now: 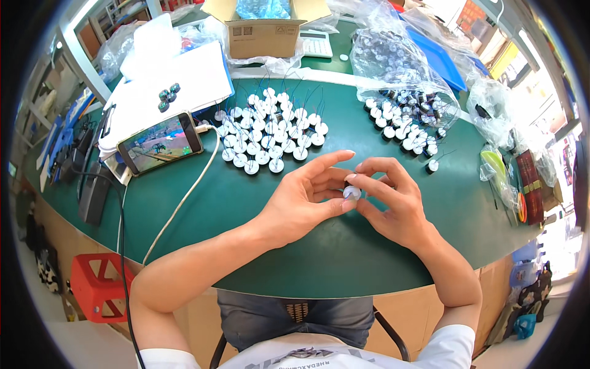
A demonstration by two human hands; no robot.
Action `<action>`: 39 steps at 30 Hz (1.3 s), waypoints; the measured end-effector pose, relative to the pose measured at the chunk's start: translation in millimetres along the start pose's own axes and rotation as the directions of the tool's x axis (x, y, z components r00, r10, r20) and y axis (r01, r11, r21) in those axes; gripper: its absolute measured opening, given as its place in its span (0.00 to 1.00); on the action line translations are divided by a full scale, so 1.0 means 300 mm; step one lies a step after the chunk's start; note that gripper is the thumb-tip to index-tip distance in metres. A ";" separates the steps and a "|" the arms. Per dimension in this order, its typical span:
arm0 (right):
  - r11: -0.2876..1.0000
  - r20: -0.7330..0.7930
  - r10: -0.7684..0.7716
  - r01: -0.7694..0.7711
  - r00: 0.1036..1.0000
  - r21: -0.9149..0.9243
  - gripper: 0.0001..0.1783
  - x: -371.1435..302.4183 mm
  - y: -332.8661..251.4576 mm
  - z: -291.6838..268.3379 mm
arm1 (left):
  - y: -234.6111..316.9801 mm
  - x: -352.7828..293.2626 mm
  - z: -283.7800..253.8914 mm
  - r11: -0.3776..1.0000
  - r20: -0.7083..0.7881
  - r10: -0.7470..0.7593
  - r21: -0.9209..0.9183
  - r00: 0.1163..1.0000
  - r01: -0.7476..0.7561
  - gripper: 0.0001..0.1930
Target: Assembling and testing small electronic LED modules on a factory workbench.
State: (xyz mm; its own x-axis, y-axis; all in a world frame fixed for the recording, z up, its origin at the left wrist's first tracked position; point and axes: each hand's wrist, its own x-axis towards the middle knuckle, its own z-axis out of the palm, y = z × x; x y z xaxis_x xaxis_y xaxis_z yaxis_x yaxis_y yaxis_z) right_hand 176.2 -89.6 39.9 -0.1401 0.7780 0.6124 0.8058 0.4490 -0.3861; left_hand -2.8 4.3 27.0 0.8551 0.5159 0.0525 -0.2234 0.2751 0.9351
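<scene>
Above the front half of the green table, a small round part (351,192) with a white top is held between my two hands. My left hand (310,190) pinches it from the left with thumb and fingers. From the right, the fingertips of my right hand (393,194) close on it too. Its underside is hidden by my fingers. Beyond my left hand stands a cluster of similar white-topped, dark-sided parts (267,132), many with thin wires. More such parts (402,126) lie at the far right, spilling from a clear plastic bag (393,58).
A phone (161,144) with a lit screen leans at the left, joined to a white cable (184,194). Behind it lie white sheets (196,77) with several small dark parts. An open cardboard box (264,40) and a calculator (316,44) stand at the back of the table (301,261).
</scene>
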 end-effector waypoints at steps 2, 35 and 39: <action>1.000 -0.006 -0.020 0.020 1.000 0.007 0.25 -0.002 -0.002 -0.003 | 0.002 0.003 0.002 1.000 0.009 -0.003 -0.002 1.000 0.003 0.33; 0.997 -0.195 0.025 -0.010 0.980 0.077 0.20 -0.004 -0.013 0.033 | -0.014 -0.002 0.019 0.991 -0.246 0.127 -0.006 0.961 -0.132 0.18; 0.996 -0.182 0.026 -0.011 0.983 0.086 0.20 -0.007 -0.020 0.026 | -0.010 -0.004 0.014 0.989 -0.216 0.144 0.014 0.966 -0.145 0.17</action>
State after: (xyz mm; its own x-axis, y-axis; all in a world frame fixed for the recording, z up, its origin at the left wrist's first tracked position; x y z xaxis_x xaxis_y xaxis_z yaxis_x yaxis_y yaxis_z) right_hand 167.0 -90.6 35.4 -0.0115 0.6964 0.7176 0.7549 0.4766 -0.4505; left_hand -1.1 -0.4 25.5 0.6925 0.7129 0.1101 -0.3379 0.1858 0.9226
